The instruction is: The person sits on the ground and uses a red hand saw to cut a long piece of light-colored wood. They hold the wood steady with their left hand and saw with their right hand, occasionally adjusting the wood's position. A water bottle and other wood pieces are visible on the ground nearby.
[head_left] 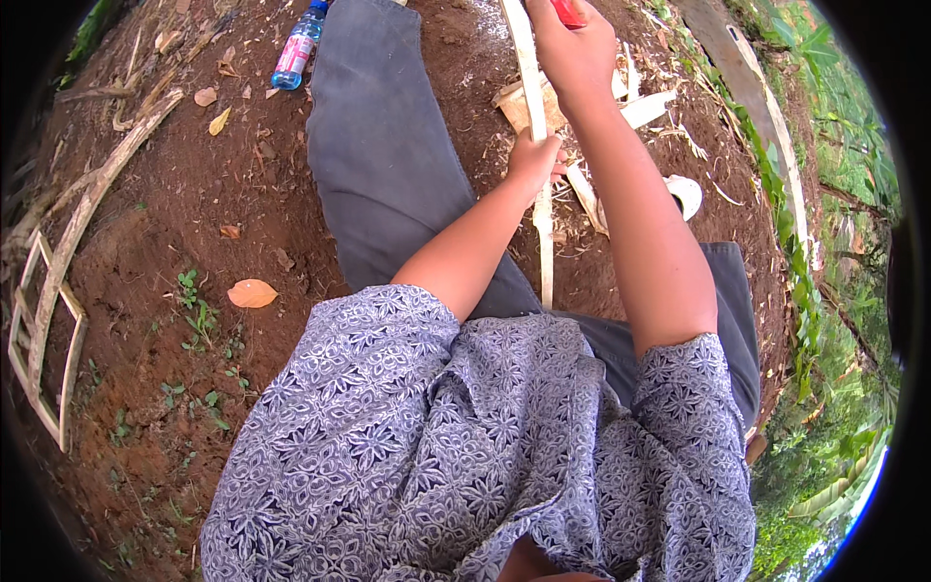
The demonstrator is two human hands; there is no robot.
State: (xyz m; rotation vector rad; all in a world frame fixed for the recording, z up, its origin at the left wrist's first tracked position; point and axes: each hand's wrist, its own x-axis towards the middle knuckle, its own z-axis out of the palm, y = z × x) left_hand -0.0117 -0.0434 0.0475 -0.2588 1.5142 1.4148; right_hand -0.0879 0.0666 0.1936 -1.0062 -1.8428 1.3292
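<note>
A long, pale strip of wood [531, 82] runs from the top edge of the view down between my legs. My left hand [533, 160] is closed round the strip at about its middle. Farther up, by the strip's far part, my right hand [579, 47] is closed on a red thing [569, 12]. Only a bit of that red thing shows, and the top edge cuts off the rest, so its kind cannot be made out. Beneath the strip, a flat block of wood [543, 107] lies on the ground among shavings.
Wood offcuts [648, 109] and curled shavings litter the brown soil. A blue-capped plastic bottle [296, 47] lies beside my stretched-out left leg [378, 126]. At the far left are a long branch [97, 189] and a thin wooden frame [63, 407]. Green plants [844, 339] border the right side.
</note>
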